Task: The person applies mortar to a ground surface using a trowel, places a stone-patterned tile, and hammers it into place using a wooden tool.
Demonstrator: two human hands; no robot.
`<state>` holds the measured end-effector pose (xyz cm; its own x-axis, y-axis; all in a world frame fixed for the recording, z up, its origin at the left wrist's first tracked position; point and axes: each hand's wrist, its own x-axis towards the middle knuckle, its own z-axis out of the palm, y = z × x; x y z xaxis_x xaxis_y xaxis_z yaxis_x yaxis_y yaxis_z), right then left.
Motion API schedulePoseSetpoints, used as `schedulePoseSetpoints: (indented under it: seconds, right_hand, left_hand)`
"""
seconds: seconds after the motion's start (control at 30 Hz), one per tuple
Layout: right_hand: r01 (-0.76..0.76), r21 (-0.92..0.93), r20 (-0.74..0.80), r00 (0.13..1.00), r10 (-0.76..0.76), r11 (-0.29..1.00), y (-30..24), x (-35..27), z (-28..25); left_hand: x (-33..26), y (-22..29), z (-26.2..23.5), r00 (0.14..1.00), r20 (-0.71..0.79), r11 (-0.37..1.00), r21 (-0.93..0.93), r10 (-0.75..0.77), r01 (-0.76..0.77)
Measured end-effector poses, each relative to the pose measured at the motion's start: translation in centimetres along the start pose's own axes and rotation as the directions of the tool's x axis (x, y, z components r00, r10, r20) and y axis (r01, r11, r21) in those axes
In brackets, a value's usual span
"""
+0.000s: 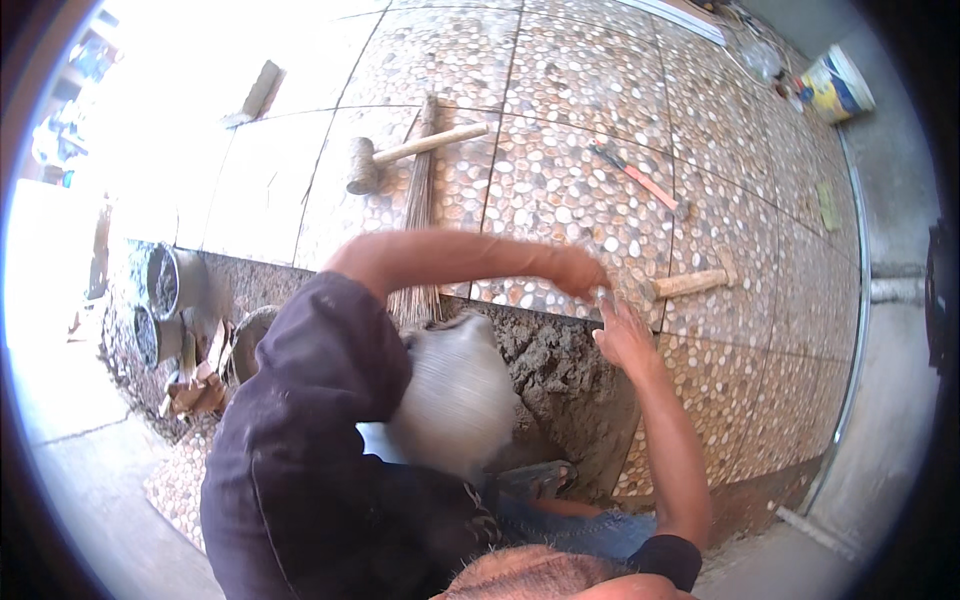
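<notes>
My left hand reaches across from the left, bent down at the wrist; motion smears its fingers. Just below it, my right hand points up with thumb and fingers apart. The two hands meet or nearly meet at the fingertips, and I make out nothing held. Beside them, a tool's wooden handle lies on the pebble-patterned tiles. Below the hands is a strip of rough, wet-looking grey mortar. A pale grey-white rounded thing, blurred, covers part of it by my left sleeve.
A mallet lies across a stick broom on the tiles. Pliers with red handles lie farther right. A bucket tips by the right wall. Dirty pails stand at the left. A block lies far left.
</notes>
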<state>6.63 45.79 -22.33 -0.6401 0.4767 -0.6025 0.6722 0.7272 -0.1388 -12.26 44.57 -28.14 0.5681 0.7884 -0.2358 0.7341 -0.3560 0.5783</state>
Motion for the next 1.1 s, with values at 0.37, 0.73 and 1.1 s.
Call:
schedulePoseSetpoints:
  seconds: [0.37, 0.73, 1.1]
  right_hand:
    - [-0.136, 0.021, -0.119, 0.983, 0.138, 0.990, -1.6, 6.2, 5.0]
    - [-0.155, 0.030, 0.010, 0.988, 0.155, 0.987, -3.7, 7.0, 3.2]
    - [-0.162, -0.005, 0.010, 0.987, 0.162, 0.987, -4.7, 7.5, 2.6]
  left_hand:
    - [-19.6, -9.1, -1.7, -0.137, -0.550, 0.563, -0.823, -0.824, -0.079]
    - [-50.3, -24.8, 8.5, -0.719, -0.412, -0.116, -0.820, -0.559, 0.560]
    - [-53.0, -28.4, 7.0, -0.428, -0.369, -0.204, -0.512, -0.825, 0.834]
